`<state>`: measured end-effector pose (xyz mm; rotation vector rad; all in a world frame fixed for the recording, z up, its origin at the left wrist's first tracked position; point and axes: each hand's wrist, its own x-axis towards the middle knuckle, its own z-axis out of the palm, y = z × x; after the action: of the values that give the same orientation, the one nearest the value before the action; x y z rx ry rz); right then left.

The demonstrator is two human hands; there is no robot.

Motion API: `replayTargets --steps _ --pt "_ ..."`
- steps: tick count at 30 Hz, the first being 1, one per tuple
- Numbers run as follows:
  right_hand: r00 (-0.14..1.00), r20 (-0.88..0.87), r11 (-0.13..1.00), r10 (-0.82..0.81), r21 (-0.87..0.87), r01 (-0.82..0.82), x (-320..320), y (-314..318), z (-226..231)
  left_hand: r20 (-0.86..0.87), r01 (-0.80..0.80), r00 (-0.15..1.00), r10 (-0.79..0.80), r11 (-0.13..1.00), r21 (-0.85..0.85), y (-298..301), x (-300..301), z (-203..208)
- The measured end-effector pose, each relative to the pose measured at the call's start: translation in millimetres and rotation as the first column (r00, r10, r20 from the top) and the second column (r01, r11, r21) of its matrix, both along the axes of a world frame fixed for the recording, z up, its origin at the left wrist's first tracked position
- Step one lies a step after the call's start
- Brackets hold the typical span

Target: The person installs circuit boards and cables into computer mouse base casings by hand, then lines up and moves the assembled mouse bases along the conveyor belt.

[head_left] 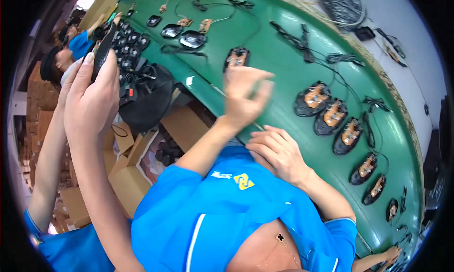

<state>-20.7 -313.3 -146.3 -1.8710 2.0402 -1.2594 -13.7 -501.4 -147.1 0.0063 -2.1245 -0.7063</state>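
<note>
On the green worktable, an opened computer mouse (238, 55) lies with its orange circuit board exposed and its cable running off. My left hand (245, 91) hovers over or touches its lower end; motion smears the fingers, so I cannot tell whether they grip it. My right hand (281, 151) rests by the table's near edge, in front of my blue shirt, fingers loosely stretched and slightly apart, with nothing visible in it. At the left, a co-worker's two hands (92, 90) hold up a dark, flat object (105, 52) whose kind I cannot make out.
Several opened mice (333, 116) with coiled cables line the table's right side. Black mouse shells (193, 39) lie farther up. Finished-looking black mice (132, 43) are heaped at the far left. Cardboard boxes (127, 184) stand below the table. More people (78, 45) work beyond.
</note>
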Motion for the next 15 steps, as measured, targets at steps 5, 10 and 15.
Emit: replayTargets --steps 5,10,15 --pt "0.961 -0.276 0.999 0.019 -0.038 -0.031 -40.9 -29.4 62.0 0.083 -0.511 0.856 0.511 0.859 -0.017 -45.4 47.4 -54.0" --pt "0.872 -0.489 0.951 0.023 0.279 0.131 -102.1 -77.6 94.0 0.062 -0.528 0.849 0.525 0.837 0.144 -33.6 46.3 -57.9" --pt "0.388 0.913 0.96 0.124 -0.012 -0.28 -89.8 -172.9 115.8 -0.037 -0.572 0.8 0.599 0.78 0.252 -26.9 49.2 -54.7"
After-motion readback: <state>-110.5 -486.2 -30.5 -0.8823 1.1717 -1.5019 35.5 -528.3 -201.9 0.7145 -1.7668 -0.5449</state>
